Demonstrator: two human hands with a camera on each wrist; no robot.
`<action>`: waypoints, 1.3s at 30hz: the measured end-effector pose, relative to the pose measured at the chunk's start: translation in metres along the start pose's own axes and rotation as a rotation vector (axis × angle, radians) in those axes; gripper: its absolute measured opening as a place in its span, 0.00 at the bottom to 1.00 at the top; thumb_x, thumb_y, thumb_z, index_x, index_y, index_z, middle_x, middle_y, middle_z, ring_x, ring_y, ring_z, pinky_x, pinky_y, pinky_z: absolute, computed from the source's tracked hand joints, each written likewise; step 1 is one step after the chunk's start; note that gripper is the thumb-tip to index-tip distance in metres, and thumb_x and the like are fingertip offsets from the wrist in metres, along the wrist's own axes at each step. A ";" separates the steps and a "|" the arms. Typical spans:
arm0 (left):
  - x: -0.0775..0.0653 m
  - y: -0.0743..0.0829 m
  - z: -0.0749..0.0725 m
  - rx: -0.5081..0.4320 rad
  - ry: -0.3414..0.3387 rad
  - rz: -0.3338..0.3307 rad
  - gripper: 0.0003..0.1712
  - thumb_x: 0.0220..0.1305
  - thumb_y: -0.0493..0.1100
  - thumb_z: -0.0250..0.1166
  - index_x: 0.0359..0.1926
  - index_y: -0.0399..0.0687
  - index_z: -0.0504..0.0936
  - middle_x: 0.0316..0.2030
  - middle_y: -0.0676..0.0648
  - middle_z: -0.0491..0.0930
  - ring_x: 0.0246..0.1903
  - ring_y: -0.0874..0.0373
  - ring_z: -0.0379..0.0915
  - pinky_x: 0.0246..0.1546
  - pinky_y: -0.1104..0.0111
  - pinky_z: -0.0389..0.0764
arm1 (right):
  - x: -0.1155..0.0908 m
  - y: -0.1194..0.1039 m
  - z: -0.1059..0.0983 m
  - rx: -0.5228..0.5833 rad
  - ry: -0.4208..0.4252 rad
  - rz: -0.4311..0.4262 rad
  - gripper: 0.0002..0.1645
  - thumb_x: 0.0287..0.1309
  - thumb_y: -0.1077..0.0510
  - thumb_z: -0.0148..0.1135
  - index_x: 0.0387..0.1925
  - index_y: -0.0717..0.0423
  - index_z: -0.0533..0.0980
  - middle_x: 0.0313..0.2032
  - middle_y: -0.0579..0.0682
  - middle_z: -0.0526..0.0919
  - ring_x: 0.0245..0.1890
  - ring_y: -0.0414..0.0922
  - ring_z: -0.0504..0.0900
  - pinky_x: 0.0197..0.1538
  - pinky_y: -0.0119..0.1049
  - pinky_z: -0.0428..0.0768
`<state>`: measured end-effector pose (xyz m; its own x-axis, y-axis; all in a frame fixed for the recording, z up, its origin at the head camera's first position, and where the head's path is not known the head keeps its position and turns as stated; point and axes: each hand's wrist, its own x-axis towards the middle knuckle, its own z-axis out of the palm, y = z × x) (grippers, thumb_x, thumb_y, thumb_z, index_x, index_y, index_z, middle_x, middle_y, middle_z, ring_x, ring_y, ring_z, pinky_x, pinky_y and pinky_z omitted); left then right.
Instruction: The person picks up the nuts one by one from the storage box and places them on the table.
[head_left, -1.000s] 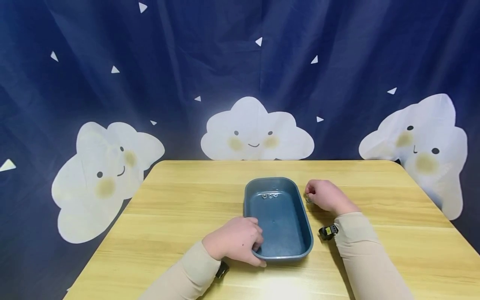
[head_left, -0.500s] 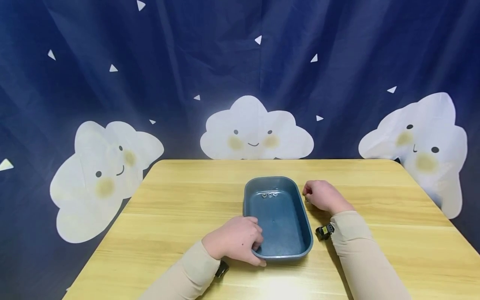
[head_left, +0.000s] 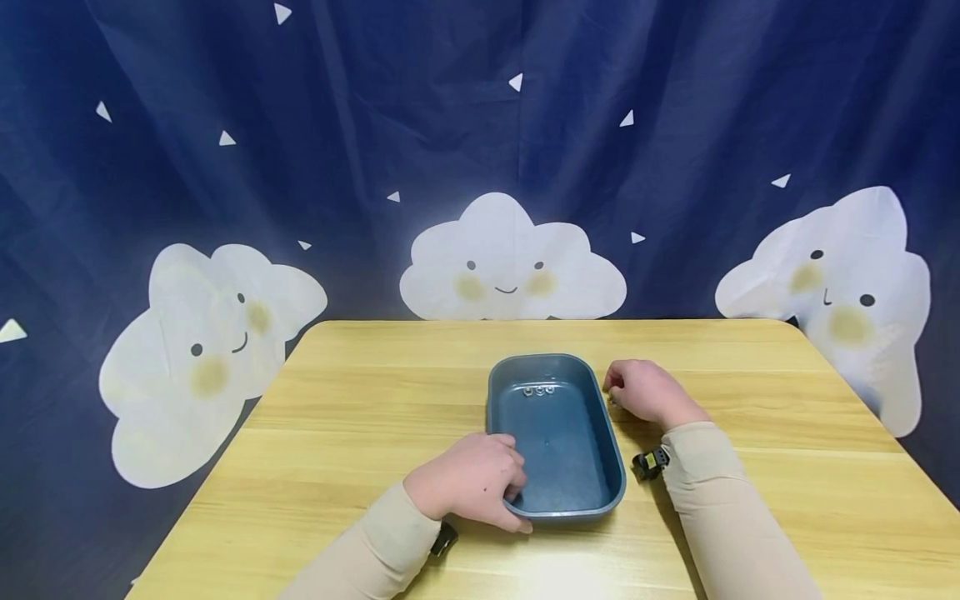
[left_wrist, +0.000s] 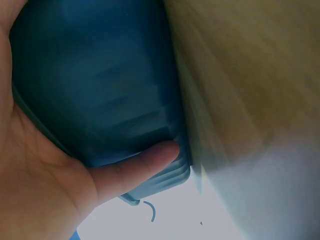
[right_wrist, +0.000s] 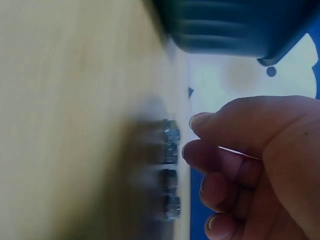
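Observation:
A dark blue rectangular bin [head_left: 558, 467] sits on the table. My left hand [head_left: 472, 479] grips its near left corner, fingers over the rim and thumb [left_wrist: 145, 167] along the outer wall, as the left wrist view shows. Three small metal nuts [head_left: 540, 391] lie in a row at the bin's far end. Just right of the bin, my right hand [head_left: 647, 392] is low over the table. In the right wrist view several shiny metal nuts [right_wrist: 171, 150] stand on the tabletop, close to its thumb and index fingertips, which have a small gap between them.
The light wooden table [head_left: 360, 400] extends around the bin on all sides. Behind its far edge hangs a dark blue curtain [head_left: 450, 108] with smiling clouds. Black wrist cameras [head_left: 650, 463] are strapped under both sleeves.
My right hand has shifted slightly left, nearer the bin's right wall, and then stayed low by the nuts. The left hand, the bin and the nuts inside it have not moved.

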<state>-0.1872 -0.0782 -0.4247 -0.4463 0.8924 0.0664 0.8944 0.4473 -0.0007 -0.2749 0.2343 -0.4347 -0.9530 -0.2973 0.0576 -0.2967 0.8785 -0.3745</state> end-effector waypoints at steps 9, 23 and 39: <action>0.000 0.000 0.001 -0.003 -0.005 -0.003 0.30 0.49 0.72 0.71 0.11 0.64 0.67 0.18 0.69 0.61 0.27 0.67 0.58 0.25 0.78 0.59 | -0.003 -0.012 -0.016 0.021 0.028 -0.002 0.03 0.62 0.62 0.60 0.35 0.53 0.80 0.27 0.46 0.78 0.29 0.47 0.75 0.37 0.43 0.73; 0.001 0.000 0.000 0.019 -0.013 -0.002 0.30 0.49 0.73 0.70 0.11 0.65 0.66 0.18 0.69 0.61 0.27 0.67 0.58 0.25 0.78 0.59 | -0.011 -0.041 -0.036 0.040 0.065 -0.052 0.05 0.62 0.59 0.62 0.39 0.55 0.80 0.27 0.46 0.78 0.28 0.46 0.75 0.36 0.43 0.74; 0.000 -0.002 0.002 -0.030 0.005 0.000 0.29 0.48 0.71 0.72 0.11 0.65 0.67 0.17 0.69 0.61 0.27 0.67 0.57 0.23 0.78 0.59 | -0.016 -0.075 -0.041 0.092 0.034 -0.164 0.10 0.61 0.57 0.67 0.43 0.55 0.82 0.33 0.44 0.82 0.33 0.43 0.78 0.43 0.45 0.79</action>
<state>-0.1889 -0.0786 -0.4269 -0.4458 0.8923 0.0717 0.8951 0.4448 0.0297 -0.2396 0.1881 -0.3698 -0.8942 -0.4197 0.1560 -0.4432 0.7806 -0.4407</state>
